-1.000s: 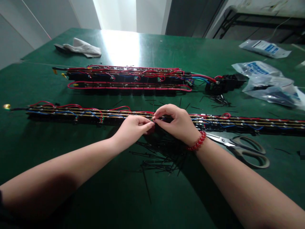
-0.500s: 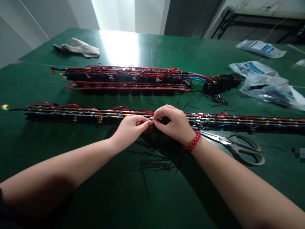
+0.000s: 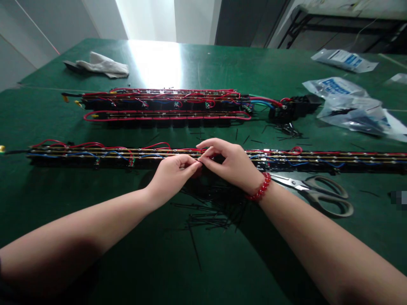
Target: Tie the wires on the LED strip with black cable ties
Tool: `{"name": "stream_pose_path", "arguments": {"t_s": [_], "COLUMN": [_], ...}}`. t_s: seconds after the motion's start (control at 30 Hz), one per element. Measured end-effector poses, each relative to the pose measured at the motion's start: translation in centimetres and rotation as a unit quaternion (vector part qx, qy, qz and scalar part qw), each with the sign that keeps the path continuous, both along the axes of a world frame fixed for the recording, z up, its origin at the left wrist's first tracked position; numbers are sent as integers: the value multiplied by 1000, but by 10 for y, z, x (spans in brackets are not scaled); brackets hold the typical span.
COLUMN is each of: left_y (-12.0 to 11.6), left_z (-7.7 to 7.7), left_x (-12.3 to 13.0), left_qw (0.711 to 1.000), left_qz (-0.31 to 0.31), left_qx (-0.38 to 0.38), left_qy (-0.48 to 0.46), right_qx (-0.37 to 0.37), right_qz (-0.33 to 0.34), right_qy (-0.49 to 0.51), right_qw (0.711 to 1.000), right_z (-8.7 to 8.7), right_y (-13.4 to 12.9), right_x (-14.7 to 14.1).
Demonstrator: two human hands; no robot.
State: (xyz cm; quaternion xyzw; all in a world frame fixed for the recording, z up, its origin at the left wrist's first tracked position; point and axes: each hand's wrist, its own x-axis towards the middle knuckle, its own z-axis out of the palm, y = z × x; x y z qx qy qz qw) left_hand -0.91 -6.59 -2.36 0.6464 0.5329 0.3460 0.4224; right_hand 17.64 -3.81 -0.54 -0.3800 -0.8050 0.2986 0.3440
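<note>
A long black strip assembly [image 3: 152, 153] with brass-coloured rails and red and blue wires lies across the green table. Over its middle, my left hand [image 3: 174, 173] pinches thumb to forefinger on something too small to make out. My right hand [image 3: 227, 163], with a red bead bracelet [image 3: 261, 187] at the wrist, meets it fingertip to fingertip, its thumb and forefinger also closed on something tiny. Scissors [image 3: 307, 188] with dark handles lie open right of my right wrist. Thin black ties [image 3: 208, 220] are scattered below my hands.
Behind lies a second wired assembly [image 3: 165, 101] with a black connector [image 3: 294, 109] at its right end. Plastic bags [image 3: 352, 110] are at the right, and a whitish cloth [image 3: 104, 65] is at the back left. Short black pieces lie between the assemblies.
The view has shifted slightly, moving the table objects a little left. The fingers of my right hand have changed pose slightly, with the forefinger lifted a bit. Both hands remain together.
</note>
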Motion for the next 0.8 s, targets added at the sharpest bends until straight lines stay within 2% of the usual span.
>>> {"name": "stream_pose_path", "arguments": {"t_s": [0.17, 0.27, 0.43, 0.6, 0.8], "left_y": [-1, -2, -2, 0, -2], "left_z": [-1, -4, -7, -5, -7], "left_x": [0, 1, 0, -2, -3], "left_qw": [999, 1000, 997, 999, 999], "left_qz": [-1, -1, -27, -37, -27], "left_qx": [28, -3, -5, 15, 27], "left_qy": [14, -31, -68, -24, -1], "right_qx": [-40, -50, -5, 50, -41], "right_qz": [15, 19, 4, 10, 10], "right_qy": [18, 37, -1, -39, 35], "right_qw": [999, 998, 1000, 998, 998], "right_z": [3, 4, 9, 14, 14], "right_y": [3, 1, -6, -12, -14], "right_x": [1, 0, -2, -6, -7]}}
